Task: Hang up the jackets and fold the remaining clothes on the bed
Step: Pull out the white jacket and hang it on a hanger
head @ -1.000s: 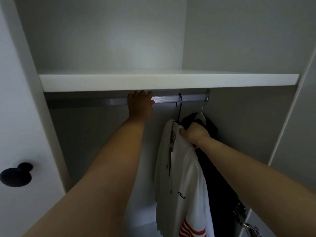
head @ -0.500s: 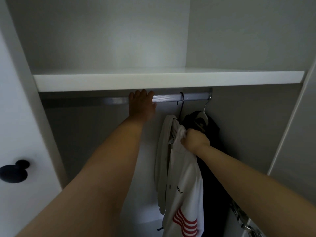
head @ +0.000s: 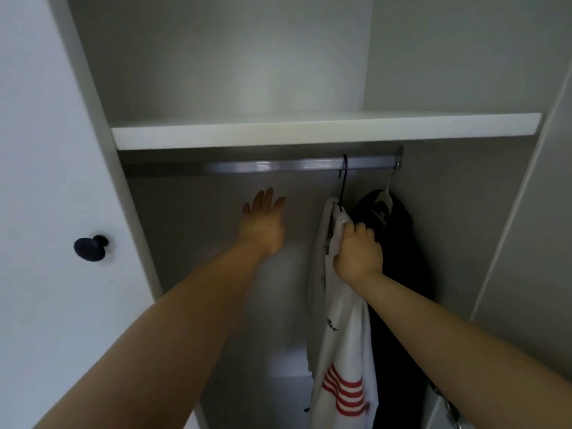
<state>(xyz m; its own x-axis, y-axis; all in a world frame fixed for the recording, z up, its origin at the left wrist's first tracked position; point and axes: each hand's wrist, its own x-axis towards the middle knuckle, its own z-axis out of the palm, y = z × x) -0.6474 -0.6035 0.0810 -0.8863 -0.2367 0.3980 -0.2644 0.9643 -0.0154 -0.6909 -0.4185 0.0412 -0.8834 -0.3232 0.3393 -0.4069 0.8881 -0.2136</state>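
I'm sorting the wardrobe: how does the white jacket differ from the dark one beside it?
The white jacket has red stripes; the dark jacket looks plain. The white jacket hangs on a thin black hanger, the dark jacket on a white hanger nearer the right end of the rail. The right hand grips the white jacket, not the dark jacket. Both hang from the rail.

At 5 o'clock from centre, white jacket with red stripes low on the fabric and small dark lettering halfway up. Hanging long and limp from a black hanger, hook over the rail at 12 o'clock of it. Bunched just under the collar in the grip of the right hand. At its 3 o'clock, touching, dark jacket on a white hanger hooked at the rail's right end; draped straight down, lower part lost in shadow.
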